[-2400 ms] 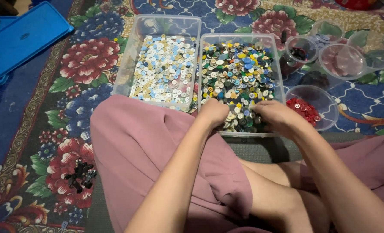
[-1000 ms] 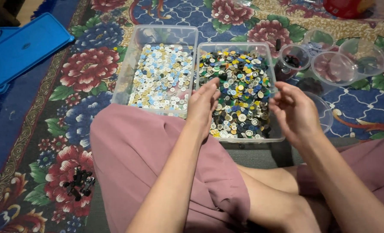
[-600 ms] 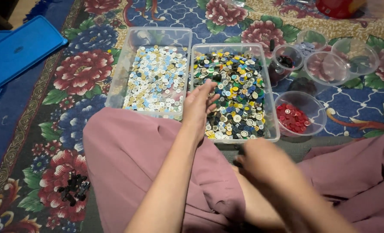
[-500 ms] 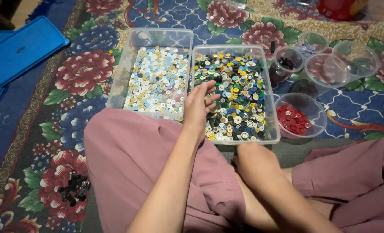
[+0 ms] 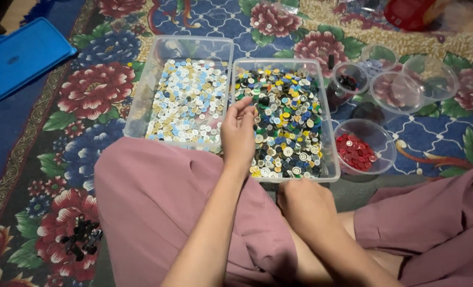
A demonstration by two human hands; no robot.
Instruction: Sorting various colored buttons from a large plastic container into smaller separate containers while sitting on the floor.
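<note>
Two clear plastic bins sit side by side on a flowered carpet. The left bin [image 5: 141, 95] holds pale blue, white and tan buttons. The right bin [image 5: 327, 122] holds mixed dark, yellow and green buttons. My left hand [image 5: 239, 133] hovers over the near left part of the right bin, fingers curled together at the tips as if pinching a small button; what it holds is too small to see. My right hand [image 5: 305, 204] rests low in my lap just in front of the right bin, fingers curled down and hidden.
A round clear bowl of red buttons [image 5: 361, 149] stands right of the bins, with several more clear bowls [image 5: 396, 90] behind it. A blue plastic lid [image 5: 18, 58] lies far left. A pile of black buttons [image 5: 82, 242] sits on the carpet by my left knee.
My right hand has dropped from above the mixed bin down to my lap. My left hand stayed over the mixed bin and shifted slightly left.
</note>
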